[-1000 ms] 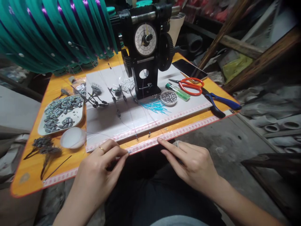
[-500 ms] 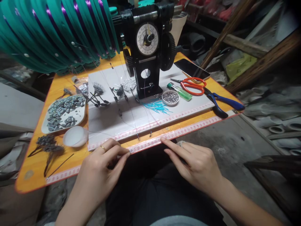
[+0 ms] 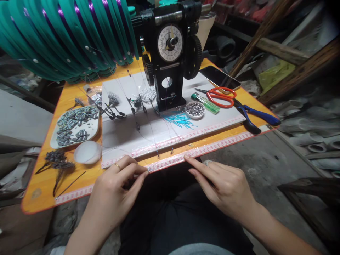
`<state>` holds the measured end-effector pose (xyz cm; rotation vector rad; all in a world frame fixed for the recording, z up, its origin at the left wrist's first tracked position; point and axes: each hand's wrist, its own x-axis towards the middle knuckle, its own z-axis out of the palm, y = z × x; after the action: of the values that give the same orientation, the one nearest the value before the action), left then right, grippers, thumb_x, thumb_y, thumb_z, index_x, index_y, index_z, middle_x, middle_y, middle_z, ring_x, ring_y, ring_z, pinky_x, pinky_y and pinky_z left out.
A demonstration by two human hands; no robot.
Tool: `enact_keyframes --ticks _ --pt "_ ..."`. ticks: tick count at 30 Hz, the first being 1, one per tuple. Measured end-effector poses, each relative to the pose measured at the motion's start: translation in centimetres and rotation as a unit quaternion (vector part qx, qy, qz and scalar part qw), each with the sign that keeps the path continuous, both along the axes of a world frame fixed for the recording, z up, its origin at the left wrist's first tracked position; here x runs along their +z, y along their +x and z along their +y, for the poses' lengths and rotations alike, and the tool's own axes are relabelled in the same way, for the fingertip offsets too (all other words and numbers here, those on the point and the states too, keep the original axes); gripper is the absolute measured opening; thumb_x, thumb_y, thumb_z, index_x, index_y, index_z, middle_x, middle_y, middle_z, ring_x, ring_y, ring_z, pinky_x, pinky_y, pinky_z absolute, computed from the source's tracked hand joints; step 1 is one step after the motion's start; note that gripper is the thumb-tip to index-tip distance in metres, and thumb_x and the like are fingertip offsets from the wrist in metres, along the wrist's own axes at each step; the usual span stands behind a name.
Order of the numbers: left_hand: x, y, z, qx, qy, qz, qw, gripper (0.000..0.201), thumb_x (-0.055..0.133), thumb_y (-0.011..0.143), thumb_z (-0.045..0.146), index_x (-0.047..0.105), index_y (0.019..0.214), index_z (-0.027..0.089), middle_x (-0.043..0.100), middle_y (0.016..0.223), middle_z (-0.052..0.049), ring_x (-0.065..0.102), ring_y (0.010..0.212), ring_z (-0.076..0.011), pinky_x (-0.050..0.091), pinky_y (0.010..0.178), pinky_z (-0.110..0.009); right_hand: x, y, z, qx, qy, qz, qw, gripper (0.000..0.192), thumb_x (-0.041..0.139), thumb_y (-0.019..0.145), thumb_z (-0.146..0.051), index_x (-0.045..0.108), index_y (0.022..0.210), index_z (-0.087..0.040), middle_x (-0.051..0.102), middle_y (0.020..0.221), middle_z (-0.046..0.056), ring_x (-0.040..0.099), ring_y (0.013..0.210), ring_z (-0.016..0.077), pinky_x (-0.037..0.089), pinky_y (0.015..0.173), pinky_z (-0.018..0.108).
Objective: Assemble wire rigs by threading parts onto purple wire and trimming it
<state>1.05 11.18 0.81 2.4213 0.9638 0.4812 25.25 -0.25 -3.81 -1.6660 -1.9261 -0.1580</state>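
At the front edge of the table, my left hand [image 3: 118, 189] pinches thumb and forefinger together over the measuring tape [image 3: 170, 162]; what lies between the fingertips is too fine to make out. To its right, my right hand [image 3: 219, 182] rests its outstretched forefinger on the same tape, with the thumb apart below the edge. Thin lines run down from the large green spools [image 3: 69, 39] towards the front edge. Two small dark pieces, one of them a small bead-like piece [image 3: 171, 151], hang on lines between my hands, just behind the tape.
A black winding machine with a dial [image 3: 170, 42] stands behind a white board [image 3: 119, 131]. Left are a tray of grey weights [image 3: 54, 141] and a white cup [image 3: 87, 153]. Right are a dish of metal bits [image 3: 195, 110], red-handled scissors [image 3: 221, 97], pliers [image 3: 261, 116] and a phone [image 3: 220, 78].
The whole view has shifted slightly, so the table appears a little further right. Both hands keep their places at the tape, with no clear change in their grip.
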Motion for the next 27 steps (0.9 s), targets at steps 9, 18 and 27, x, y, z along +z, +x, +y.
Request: enact_keyframes --ticks 9,18,27 --pt "0.15 0.08 -0.04 0.004 0.002 -0.004 1.000 0.011 0.055 0.092 0.016 0.065 0.087 0.017 0.056 0.084 -0.002 0.055 0.070 -0.0089 0.043 0.059 -0.021 0.11 0.06 -0.08 0.005 -0.015 0.009 1.000 0.034 0.058 0.095 -0.018 0.061 0.129 -0.015 0.054 0.062 -0.003 0.051 0.055 0.0113 0.038 0.062 0.027" --pt "0.27 0.03 -0.15 0.010 0.003 -0.004 1.000 0.012 0.055 0.092 0.016 0.065 0.087 0.017 0.056 0.084 -0.002 0.054 0.070 -0.0084 0.042 0.060 -0.020 0.10 0.07 -0.19 0.007 -0.025 0.012 1.000 0.038 0.058 0.095 -0.017 0.058 0.133 -0.016 0.057 0.065 -0.002 0.055 0.057 0.0121 0.041 0.063 0.027" --pt "0.49 0.30 -0.22 0.017 0.003 0.026 1.000 0.015 0.052 0.093 0.019 0.065 0.086 0.018 0.056 0.084 -0.002 0.055 0.070 -0.0105 0.041 0.060 -0.023 0.07 0.06 -0.24 0.007 -0.028 0.011 1.000 0.036 0.058 0.095 -0.019 0.059 0.132 -0.016 0.063 0.069 -0.001 0.059 0.061 0.0126 0.044 0.065 0.027"
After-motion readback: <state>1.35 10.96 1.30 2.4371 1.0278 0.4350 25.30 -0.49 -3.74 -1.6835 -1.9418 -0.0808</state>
